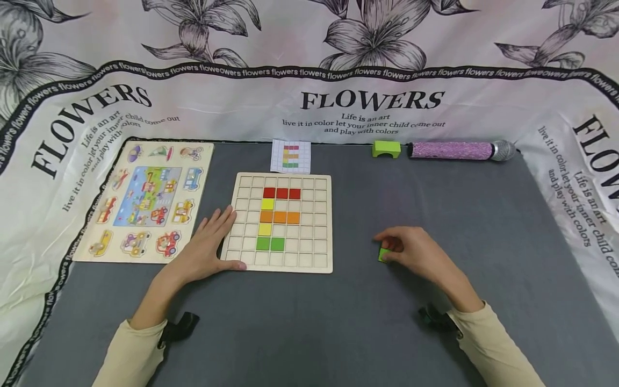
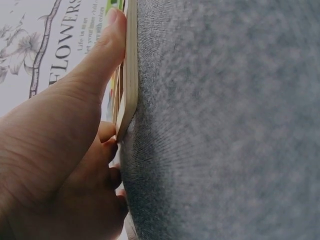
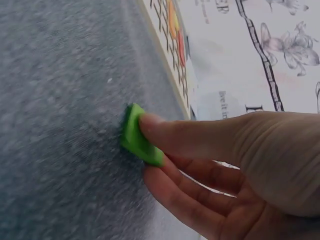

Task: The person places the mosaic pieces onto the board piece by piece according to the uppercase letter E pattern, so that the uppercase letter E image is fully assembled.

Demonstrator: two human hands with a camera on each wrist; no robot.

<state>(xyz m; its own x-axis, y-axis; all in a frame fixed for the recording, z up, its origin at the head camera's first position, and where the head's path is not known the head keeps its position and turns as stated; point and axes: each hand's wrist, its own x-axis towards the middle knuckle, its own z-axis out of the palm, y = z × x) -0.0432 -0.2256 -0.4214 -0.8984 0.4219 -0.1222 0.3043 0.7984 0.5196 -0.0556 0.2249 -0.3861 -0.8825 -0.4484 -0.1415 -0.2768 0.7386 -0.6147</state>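
A wooden grid board [image 1: 314,264] lies on the grey cloth, with red, yellow, orange and green square tiles [image 1: 278,244] in some of its cells. My left hand [image 1: 205,250] rests at the board's lower left corner, fingers stretched along the left edge and thumb on the near edge. In the left wrist view the thumb lies against the rim [image 2: 131,85]. Right of the board, my right hand [image 1: 418,252] pinches a small green tile [image 3: 134,132] between thumb and fingers, close to the cloth. Part of that tile is hidden by the fingers.
A wooden picture puzzle [image 1: 145,204] with vehicle pieces lies left of the board. Behind the board is a small pattern card [image 1: 290,157]. A green arch block [image 1: 386,149] and a purple glittery microphone [image 1: 454,151] lie at the back right.
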